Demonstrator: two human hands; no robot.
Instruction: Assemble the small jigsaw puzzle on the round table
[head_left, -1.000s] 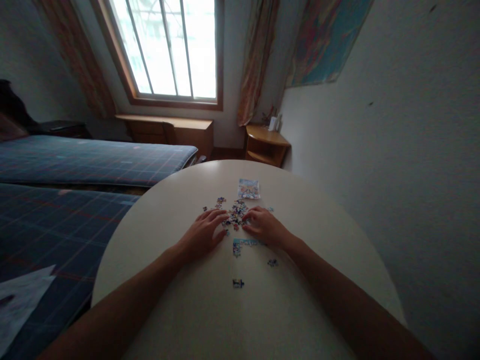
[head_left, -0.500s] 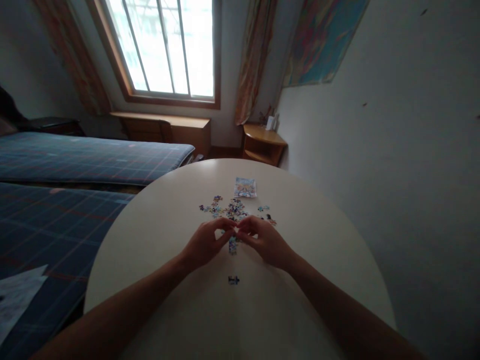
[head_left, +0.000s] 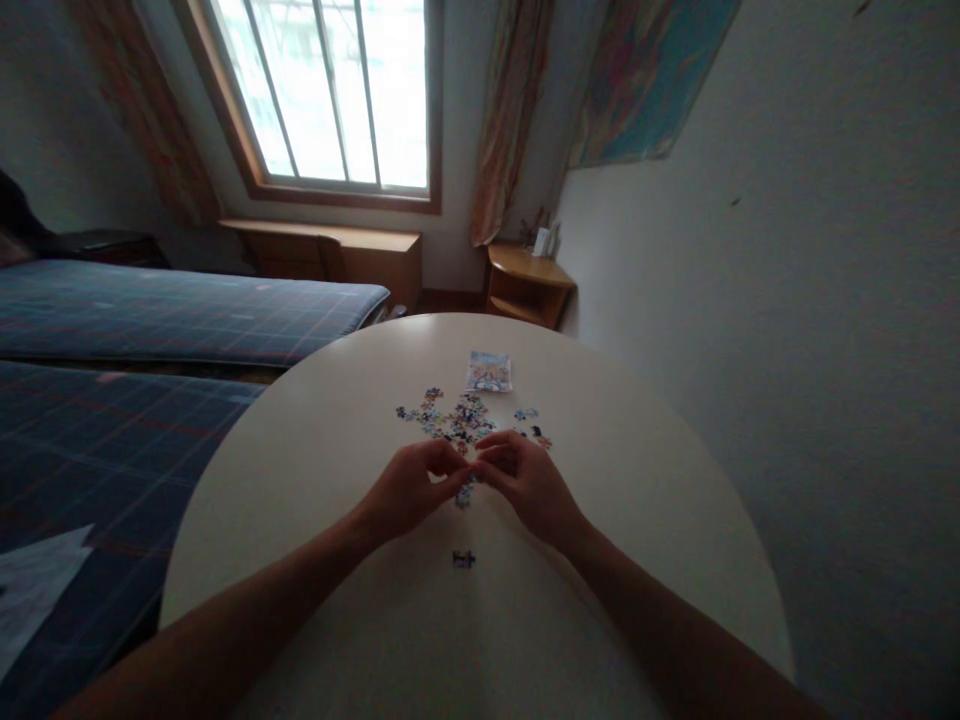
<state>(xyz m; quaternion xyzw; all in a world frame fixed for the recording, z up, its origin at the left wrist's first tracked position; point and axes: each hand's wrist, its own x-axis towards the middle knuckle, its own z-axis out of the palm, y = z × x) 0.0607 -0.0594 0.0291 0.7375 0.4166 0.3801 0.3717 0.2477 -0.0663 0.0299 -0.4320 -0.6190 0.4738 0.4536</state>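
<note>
My left hand (head_left: 420, 482) and my right hand (head_left: 519, 478) meet over the middle of a round table. Thumb and fingers are pinched together on each hand, the fingertips almost touching. Whatever is between them is hidden or too small to make out. Just below the fingertips lies a small cluster of joined jigsaw pieces (head_left: 463, 496), partly covered by the hands. Beyond them spreads a pile of loose jigsaw pieces (head_left: 469, 415). Closer to me, between my forearms, sits a separate small joined bit of jigsaw (head_left: 463, 560).
A picture card or packet (head_left: 489, 371) lies behind the pile. A few pieces (head_left: 526, 413) are off to its right. The pale table (head_left: 315, 440) has a curved edge; beds (head_left: 187, 310) stand left, a wall (head_left: 810, 350) right, a corner shelf (head_left: 531, 265) behind.
My fingertips have shifted slightly and drawn closer together, the left fingers lowering a little. The pieces on the table look unchanged; the view has tilted slightly.
</note>
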